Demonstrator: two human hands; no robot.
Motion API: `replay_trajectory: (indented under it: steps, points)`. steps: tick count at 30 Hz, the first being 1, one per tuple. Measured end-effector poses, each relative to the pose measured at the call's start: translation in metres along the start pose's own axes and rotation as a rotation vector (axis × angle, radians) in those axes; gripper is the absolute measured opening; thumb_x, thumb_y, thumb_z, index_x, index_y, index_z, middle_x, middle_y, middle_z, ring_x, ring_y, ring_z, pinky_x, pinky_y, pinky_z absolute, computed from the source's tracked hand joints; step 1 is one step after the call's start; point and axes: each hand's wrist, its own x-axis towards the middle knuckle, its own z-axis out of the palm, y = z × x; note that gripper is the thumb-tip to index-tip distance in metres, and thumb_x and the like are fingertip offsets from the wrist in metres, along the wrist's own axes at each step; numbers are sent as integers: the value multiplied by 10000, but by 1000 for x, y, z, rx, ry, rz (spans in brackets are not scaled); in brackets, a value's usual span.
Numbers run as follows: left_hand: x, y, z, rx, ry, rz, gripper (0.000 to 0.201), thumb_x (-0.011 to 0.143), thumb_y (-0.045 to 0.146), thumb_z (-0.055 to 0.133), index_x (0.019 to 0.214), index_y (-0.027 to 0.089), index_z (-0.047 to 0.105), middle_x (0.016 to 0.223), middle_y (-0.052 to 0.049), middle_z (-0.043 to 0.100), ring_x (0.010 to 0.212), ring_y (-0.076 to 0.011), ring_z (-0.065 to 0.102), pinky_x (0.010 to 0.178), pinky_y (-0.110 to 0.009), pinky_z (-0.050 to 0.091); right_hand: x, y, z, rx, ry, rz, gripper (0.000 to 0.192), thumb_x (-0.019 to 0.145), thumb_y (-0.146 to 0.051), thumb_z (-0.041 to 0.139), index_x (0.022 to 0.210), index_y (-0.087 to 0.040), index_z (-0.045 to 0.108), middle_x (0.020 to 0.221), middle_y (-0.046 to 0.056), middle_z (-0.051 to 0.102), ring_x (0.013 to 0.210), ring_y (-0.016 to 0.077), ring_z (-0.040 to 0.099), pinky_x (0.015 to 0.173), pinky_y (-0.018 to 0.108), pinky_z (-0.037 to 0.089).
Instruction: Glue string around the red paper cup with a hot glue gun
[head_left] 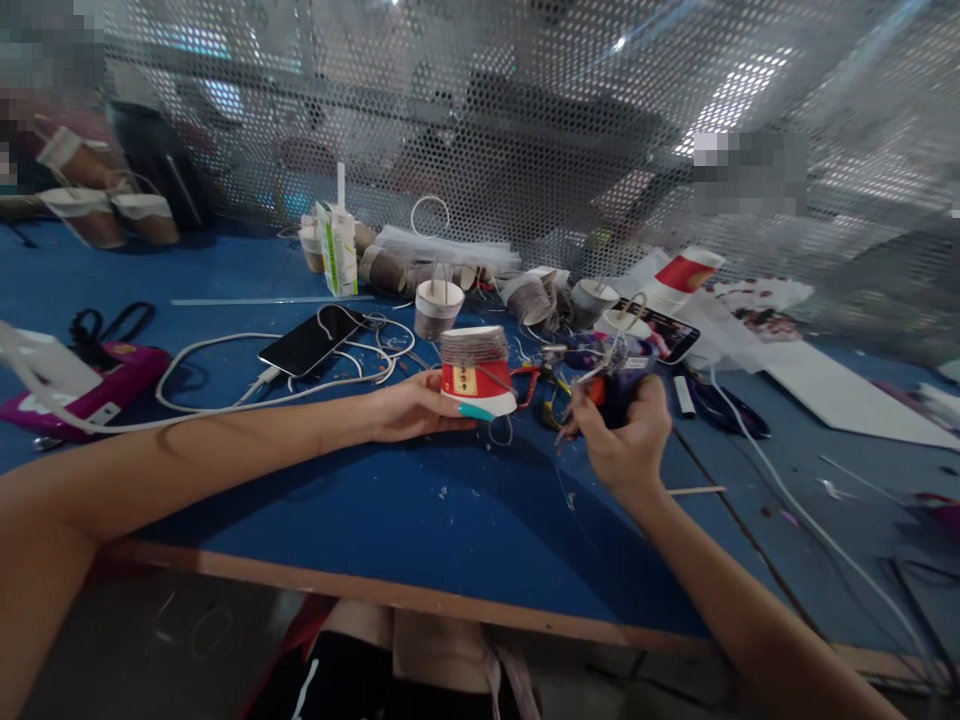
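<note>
the right hand point(626, 435), near the tabletop point(420, 510) edge, is clenched on a dark tool with an orange part point(600, 392), and it likely works best held steady with its tip kept low. just left, the left hand point(412, 405) has its fingers grasping an upturned red paper cup point(478, 372); a firm hold should stop the cup turning. farther off lie a phone point(309, 341) and more cups point(439, 305).
</note>
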Motion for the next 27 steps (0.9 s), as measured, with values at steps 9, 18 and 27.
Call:
replay_trajectory:
  steps: [9,18,27]
  points:
    - [-1,-1,1,106,-50,-14,486,566,191,892,1026,159,737,1002,-81,782,966,-203,710,1014,-369,457,-6,-47,-8,539,-582,426,311,688,-576,437,703,-267,408,970,165,718,735,282,662,451,394,518]
    - [-1,-1,-2,142,-75,-48,459,612,239,878,1040,160,732,1016,-76,776,981,-203,708,1041,-384,441,-5,-46,-8,568,-534,462,307,666,-578,415,687,-272,429,903,139,716,585,248,597,392,362,433]
    - [-3,1,-2,161,-106,-67,452,624,142,824,1065,157,726,1028,-74,776,1017,-214,708,1074,-400,421,7,-36,-8,514,-269,445,275,757,-528,367,715,-268,447,895,130,719,615,252,649,467,407,504]
